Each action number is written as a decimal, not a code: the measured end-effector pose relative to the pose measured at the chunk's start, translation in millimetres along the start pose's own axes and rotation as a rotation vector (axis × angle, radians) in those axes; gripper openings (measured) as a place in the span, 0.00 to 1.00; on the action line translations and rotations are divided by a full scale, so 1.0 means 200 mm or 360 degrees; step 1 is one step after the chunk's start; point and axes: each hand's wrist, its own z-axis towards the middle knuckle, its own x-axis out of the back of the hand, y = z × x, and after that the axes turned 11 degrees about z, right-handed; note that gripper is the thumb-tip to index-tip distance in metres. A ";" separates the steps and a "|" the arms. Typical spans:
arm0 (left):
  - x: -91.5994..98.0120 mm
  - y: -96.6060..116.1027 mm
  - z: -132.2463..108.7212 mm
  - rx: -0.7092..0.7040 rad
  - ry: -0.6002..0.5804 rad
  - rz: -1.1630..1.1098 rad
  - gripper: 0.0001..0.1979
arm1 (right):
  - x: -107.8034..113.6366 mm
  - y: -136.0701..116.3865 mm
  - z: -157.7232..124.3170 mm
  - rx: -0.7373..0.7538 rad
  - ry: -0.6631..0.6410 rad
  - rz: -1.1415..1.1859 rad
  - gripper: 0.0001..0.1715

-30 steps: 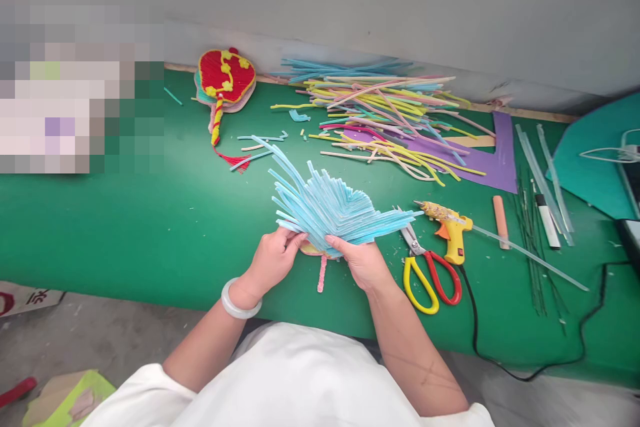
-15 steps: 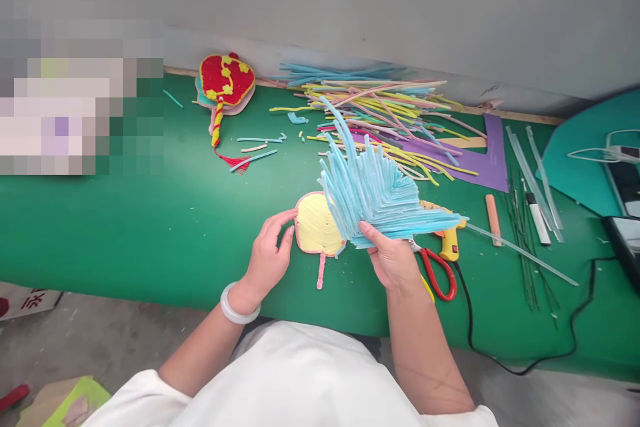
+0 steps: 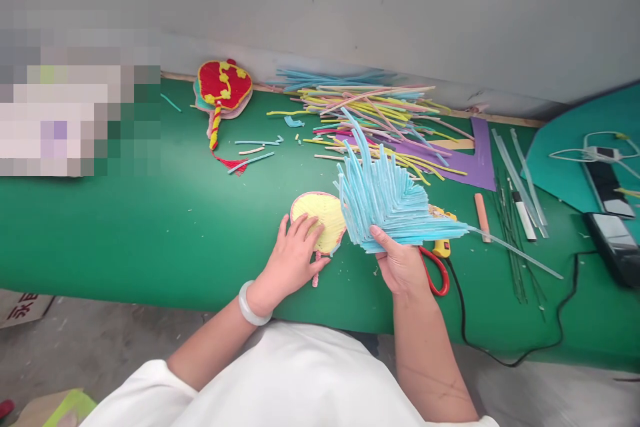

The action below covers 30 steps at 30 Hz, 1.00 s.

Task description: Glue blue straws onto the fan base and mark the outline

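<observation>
My right hand grips the lower edge of a light blue panel of pipe cleaners, thumb on its face; the loose ends stick up at its upper left. My left hand lies with fingers spread over a yellow fan with a pink rim and a short pink handle, flat on the green table. Behind the blue panel, a yellow hot glue gun shows only in part. Red-handled scissors are partly covered by my right hand.
A red and yellow fan with a tassel lies at the back left. Heaped pipe cleaners and a purple sheet are along the wall. Glue sticks, green wires and a black cable lie to the right.
My left hand has moved right from the yellow fan's edge onto its face, fingers spread. The blue panel in my right hand has shifted slightly right, uncovering more of the fan.
</observation>
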 end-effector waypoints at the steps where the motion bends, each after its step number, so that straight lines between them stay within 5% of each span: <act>1: 0.00 0.00 0.00 0.0015 -0.0003 0.0033 0.27 | 0.00 0.00 0.00 -0.0006 -0.0008 0.0002 0.53; 9: 0.03 -0.12 -0.10 0.0179 0.0094 0.0197 0.23 | -0.03 0.09 -0.02 -0.0113 -0.0129 -0.0032 0.52; 23: 0.15 -0.72 -0.53 0.0815 0.0214 0.0460 0.28 | -0.16 0.31 -0.09 -0.0584 -0.0295 -0.0313 0.42; 27: 0.17 -0.77 -0.54 0.0895 0.0190 0.0343 0.31 | -0.15 0.27 -0.09 -0.0768 -0.0357 -0.0402 0.33; 30: 0.18 -0.73 -0.51 0.0838 0.0346 0.0270 0.32 | -0.11 0.22 -0.10 -0.0734 -0.0407 -0.0371 0.28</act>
